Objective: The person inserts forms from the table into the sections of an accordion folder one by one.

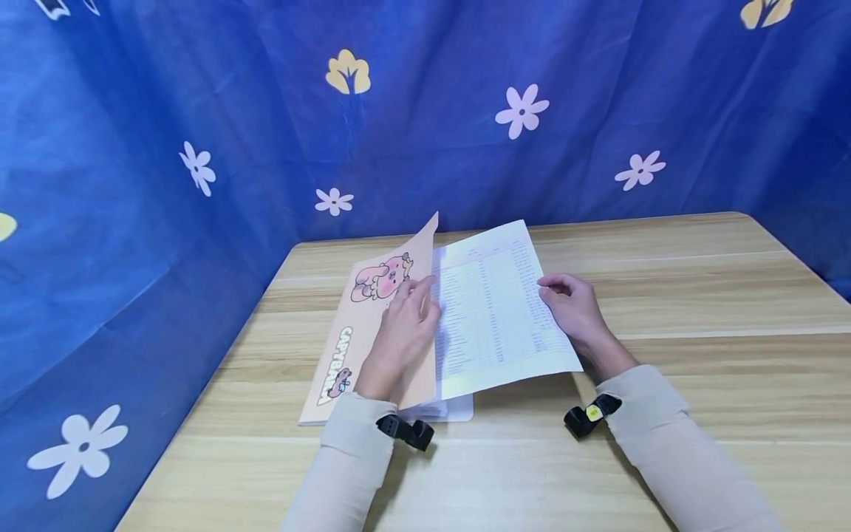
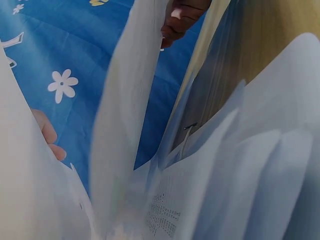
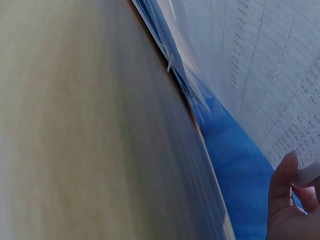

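A pink folder [image 1: 362, 332] with cartoon capybaras on its cover lies on the table, its cover partly raised. My left hand [image 1: 405, 329] rests on the outside of that cover near its free edge; in the left wrist view its fingertips [image 2: 47, 130] show past the edge. My right hand [image 1: 575, 307] pinches the right edge of a white printed sheet [image 1: 495, 303], tilted up beside the cover. The right wrist view shows thumb and fingers on the edge of the sheet [image 3: 235, 65]. Where the sheet's left edge ends is hidden behind the cover.
Beneath the sheet, the folder's clear pocket pages [image 2: 270, 170] fan out. A wooden table [image 1: 698, 295] extends to the right and front. Blue flowered cloth [image 1: 425, 148] hangs behind and to the left. Each wrist carries a black strap [image 1: 405, 430].
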`<act>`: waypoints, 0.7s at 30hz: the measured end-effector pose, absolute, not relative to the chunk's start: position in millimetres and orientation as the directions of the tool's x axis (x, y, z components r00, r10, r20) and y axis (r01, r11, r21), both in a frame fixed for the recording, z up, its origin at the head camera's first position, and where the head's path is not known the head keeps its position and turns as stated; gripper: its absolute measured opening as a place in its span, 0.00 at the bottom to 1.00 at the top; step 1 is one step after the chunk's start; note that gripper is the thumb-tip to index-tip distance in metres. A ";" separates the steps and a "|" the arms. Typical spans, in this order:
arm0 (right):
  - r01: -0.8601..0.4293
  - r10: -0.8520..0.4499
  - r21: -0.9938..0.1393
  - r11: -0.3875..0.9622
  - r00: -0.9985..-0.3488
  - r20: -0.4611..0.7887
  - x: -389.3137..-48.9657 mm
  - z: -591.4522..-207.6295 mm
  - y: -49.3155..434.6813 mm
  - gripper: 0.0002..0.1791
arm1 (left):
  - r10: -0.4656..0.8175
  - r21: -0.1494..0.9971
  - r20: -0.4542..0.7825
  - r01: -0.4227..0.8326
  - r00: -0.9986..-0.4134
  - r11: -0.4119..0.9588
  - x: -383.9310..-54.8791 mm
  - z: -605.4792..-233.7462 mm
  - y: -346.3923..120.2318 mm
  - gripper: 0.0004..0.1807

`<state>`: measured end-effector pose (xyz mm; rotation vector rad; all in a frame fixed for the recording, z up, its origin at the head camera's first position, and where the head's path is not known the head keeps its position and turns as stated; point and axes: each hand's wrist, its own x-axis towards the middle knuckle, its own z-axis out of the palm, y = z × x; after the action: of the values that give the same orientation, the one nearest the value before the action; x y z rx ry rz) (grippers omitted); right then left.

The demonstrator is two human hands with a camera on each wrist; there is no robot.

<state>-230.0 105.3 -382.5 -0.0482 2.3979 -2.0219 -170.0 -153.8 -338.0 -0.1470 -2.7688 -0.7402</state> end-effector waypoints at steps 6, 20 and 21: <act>-0.012 -0.024 -0.987 0.163 -1.000 0.008 -229.9 -383.8 99.4 0.14 | 0.025 0.482 0.280 0.163 -0.960 0.861 -169.2 -337.9 -154.5 0.26; -0.006 -0.022 -0.988 0.157 -1.000 0.003 -228.7 -379.9 92.4 0.14 | 0.022 0.496 0.285 0.167 -0.958 0.852 -170.1 -337.8 -154.9 0.25; -0.006 -0.019 -0.988 0.155 -1.000 0.003 -229.0 -379.4 93.5 0.14 | 0.023 0.497 0.283 0.167 -0.959 0.851 -170.2 -337.7 -155.1 0.26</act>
<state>-229.0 93.5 -379.4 -0.0255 2.3799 -2.0359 -170.2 -155.1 -337.7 -0.1448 -2.7605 -0.7766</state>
